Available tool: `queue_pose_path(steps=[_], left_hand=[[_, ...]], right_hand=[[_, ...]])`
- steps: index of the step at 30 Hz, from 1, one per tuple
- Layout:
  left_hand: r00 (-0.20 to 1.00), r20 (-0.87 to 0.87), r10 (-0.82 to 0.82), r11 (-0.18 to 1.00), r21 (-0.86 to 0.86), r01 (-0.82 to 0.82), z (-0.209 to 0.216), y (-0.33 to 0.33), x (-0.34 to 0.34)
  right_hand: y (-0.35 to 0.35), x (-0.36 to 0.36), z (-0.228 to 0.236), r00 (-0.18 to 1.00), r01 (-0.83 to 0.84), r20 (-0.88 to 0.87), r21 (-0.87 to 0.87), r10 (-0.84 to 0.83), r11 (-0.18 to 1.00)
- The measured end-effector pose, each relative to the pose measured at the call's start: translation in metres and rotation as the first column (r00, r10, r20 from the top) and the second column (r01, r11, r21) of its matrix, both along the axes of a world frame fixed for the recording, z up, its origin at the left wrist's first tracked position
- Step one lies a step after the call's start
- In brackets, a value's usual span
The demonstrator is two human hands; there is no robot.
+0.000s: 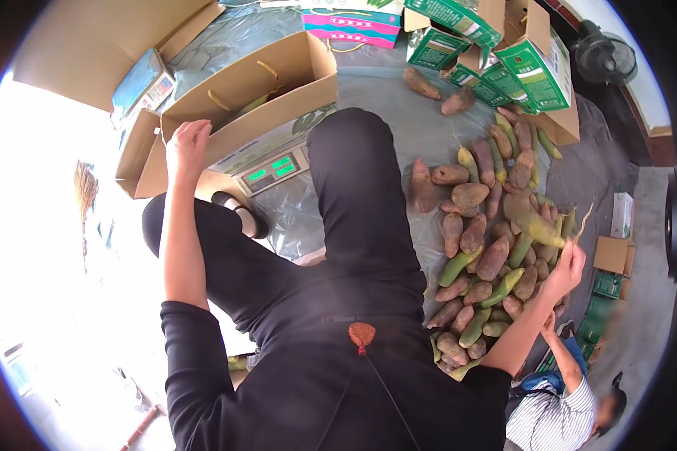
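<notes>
My left hand (188, 148) is at the near left corner of a long open cardboard box (282, 109), its fingers curled over the rim. A few green vegetables show faintly inside, mostly in shadow. Off to the right, my right hand (567, 272) grips the tail end of a yellow-green radish (535, 225), blurred, with a thin root trailing up from it. It hangs over a pile of reddish-brown tubers (493, 259) and green radishes (475, 328). Beneath the cardboard box is a scale (272, 171) with lit green displays.
Green printed cartons (530, 71) stand behind the pile, and a pink and blue box (351, 28) at the back. A black fan (603, 56) is far right. Another person in a striped shirt (553, 417) sits at lower right, an arm reaching to the pile. A broom (86, 188) stands left.
</notes>
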State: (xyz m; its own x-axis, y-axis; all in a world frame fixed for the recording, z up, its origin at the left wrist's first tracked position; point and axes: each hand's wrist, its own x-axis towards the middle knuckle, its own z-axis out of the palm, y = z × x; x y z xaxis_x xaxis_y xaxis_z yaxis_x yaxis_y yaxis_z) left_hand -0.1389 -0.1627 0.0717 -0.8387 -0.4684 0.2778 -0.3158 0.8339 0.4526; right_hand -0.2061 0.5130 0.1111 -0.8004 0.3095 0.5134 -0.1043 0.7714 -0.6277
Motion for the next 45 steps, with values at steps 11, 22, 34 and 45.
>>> queue_pose_path(steps=[11,22,34,45], left_hand=[[0.999,0.049,-0.021,1.0,0.021,0.02,-0.004,-0.007,0.009],[0.992,0.121,0.016,0.997,0.077,-0.025,0.005,-0.004,0.011],[0.973,0.22,-0.072,0.997,0.028,0.067,0.012,-0.004,0.007],[0.963,0.269,-0.018,0.996,0.089,-0.006,0.014,-0.003,0.007]], right_hand=[[-0.171,-0.132,0.047,0.827,-0.561,-0.108,-0.126,0.551,0.818],[-0.357,-0.155,0.118,0.464,-0.884,-0.25,-0.183,0.85,0.429],[-0.491,-0.165,0.086,0.261,-0.965,-0.157,-0.011,0.953,0.262],[-0.427,-0.174,-0.015,0.334,-0.911,0.097,-0.222,0.938,0.347]])
